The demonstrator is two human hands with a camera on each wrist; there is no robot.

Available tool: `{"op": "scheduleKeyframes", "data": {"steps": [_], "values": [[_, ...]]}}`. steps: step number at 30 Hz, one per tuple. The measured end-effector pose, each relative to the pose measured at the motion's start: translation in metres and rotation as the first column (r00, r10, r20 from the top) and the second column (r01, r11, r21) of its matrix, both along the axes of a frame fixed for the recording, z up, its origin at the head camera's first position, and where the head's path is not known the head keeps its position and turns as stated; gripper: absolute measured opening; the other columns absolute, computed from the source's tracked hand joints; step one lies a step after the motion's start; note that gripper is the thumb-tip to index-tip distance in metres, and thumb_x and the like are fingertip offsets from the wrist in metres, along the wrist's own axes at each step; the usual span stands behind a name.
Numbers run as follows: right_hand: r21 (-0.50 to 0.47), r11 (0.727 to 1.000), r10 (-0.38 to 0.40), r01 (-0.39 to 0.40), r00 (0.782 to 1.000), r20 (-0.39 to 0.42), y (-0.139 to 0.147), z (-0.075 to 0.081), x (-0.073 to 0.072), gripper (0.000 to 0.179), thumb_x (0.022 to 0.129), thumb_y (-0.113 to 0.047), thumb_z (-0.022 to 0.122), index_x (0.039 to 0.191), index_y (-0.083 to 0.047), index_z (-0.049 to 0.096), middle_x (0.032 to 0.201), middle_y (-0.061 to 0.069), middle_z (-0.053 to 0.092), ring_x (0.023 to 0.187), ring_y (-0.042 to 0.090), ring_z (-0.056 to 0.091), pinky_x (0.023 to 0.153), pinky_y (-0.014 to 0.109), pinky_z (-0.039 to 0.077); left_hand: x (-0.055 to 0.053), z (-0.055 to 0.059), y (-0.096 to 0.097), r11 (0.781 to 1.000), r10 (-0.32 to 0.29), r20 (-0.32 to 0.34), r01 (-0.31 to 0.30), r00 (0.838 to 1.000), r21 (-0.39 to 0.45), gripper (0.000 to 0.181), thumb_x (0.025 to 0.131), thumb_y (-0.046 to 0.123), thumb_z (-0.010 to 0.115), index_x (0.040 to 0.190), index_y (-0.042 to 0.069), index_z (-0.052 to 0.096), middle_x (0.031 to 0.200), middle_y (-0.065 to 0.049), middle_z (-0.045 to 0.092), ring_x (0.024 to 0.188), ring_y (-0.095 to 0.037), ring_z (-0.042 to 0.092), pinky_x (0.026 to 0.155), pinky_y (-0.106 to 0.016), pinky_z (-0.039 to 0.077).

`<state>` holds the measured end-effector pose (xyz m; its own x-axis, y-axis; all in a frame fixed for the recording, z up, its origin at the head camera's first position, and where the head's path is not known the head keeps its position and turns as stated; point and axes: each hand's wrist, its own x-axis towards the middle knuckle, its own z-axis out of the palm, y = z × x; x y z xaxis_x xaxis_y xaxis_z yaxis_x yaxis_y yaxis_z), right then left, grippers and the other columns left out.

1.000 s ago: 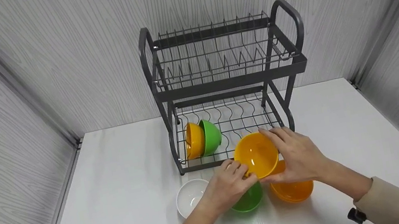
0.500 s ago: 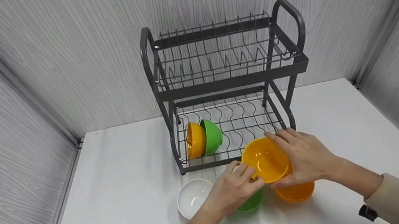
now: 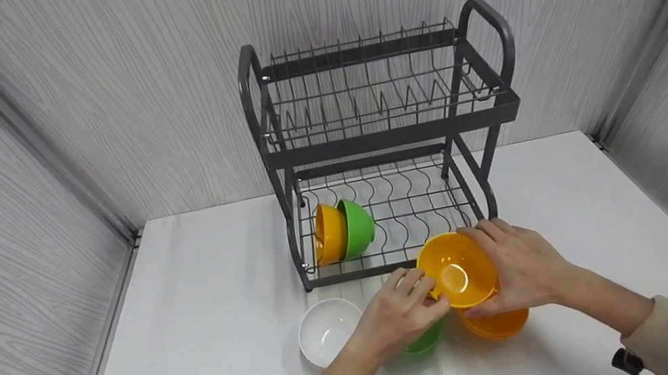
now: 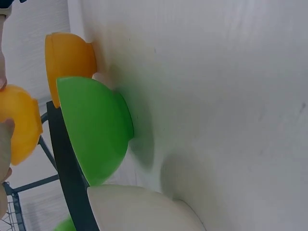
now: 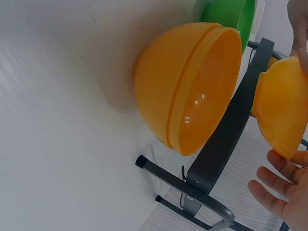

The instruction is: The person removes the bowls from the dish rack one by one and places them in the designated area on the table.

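Note:
Above the table, in front of the rack, a yellow bowl (image 3: pixel 456 265) is tilted with its inside toward the head camera. My left hand (image 3: pixel 392 316) pinches its left rim with thumb and curled fingers. On the other side my right hand (image 3: pixel 526 265) holds the bowl between the thumb below and the fingers at the upper rim. Beneath it stand orange bowls (image 5: pixel 163 82), seemingly two nested, partly covered by the right hand in the head view. A green bowl (image 4: pixel 94 127) sits beside them, mostly hidden behind the left hand from above. Farther left is a white bowl (image 3: pixel 330 331).
A dark two-tier dish rack (image 3: pixel 393 136) stands at the back. On its lower tier, an orange bowl (image 3: pixel 330 235) and a green bowl (image 3: pixel 358 228) lean on their sides at the left. Grey wood-patterned panels (image 3: pixel 20 201) close in the white table (image 3: pixel 188 295).
Both hands have moved the yellow bowl right and slightly down, toward the orange bowls. The bowls on the rack and table keep their places.

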<state>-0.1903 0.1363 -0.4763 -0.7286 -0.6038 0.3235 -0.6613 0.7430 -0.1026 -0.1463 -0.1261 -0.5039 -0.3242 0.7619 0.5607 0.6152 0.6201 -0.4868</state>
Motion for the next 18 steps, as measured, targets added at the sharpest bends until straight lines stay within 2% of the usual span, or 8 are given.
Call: {"op": "scheduleKeyframes", "data": {"steps": [4,10,18], "values": [[-0.016,1.000,-0.004,0.004,1.000,0.006,0.003,-0.003,0.001,0.114,0.060,-0.080,0.082,0.144,-0.010,0.052,0.121,0.007,0.065,0.104,0.024,0.064,0.080,0.042,0.064,0.001,-0.001,0.004,1.000,-0.005,-0.005,0.005,1.000,0.023,0.014,0.102,0.018,0.066,0.104,0.031,0.068,0.107,0.005,0.068,0.108,-0.016,0.063,0.092,-0.024,0.056],[-0.022,1.000,-0.001,0.000,0.999,-0.039,0.009,-0.009,0.004,0.113,0.059,-0.080,0.083,0.142,-0.010,0.053,0.115,0.005,0.064,0.097,0.018,0.060,0.074,0.036,0.062,0.001,-0.006,0.011,0.999,-0.026,-0.029,0.028,0.999,0.044,0.010,0.103,0.020,0.065,0.101,0.029,0.068,0.105,0.005,0.069,0.106,-0.015,0.065,0.092,-0.024,0.058],[-0.021,1.000,-0.017,0.016,0.999,-0.036,0.020,-0.017,0.007,0.116,0.059,-0.082,0.082,0.143,-0.009,0.052,0.119,0.009,0.066,0.100,0.024,0.063,0.079,0.042,0.063,0.002,-0.012,0.020,0.999,-0.019,0.014,0.019,1.000,0.025,0.015,0.107,0.020,0.058,0.104,0.030,0.068,0.108,0.006,0.070,0.107,-0.015,0.067,0.096,-0.027,0.058]]}}
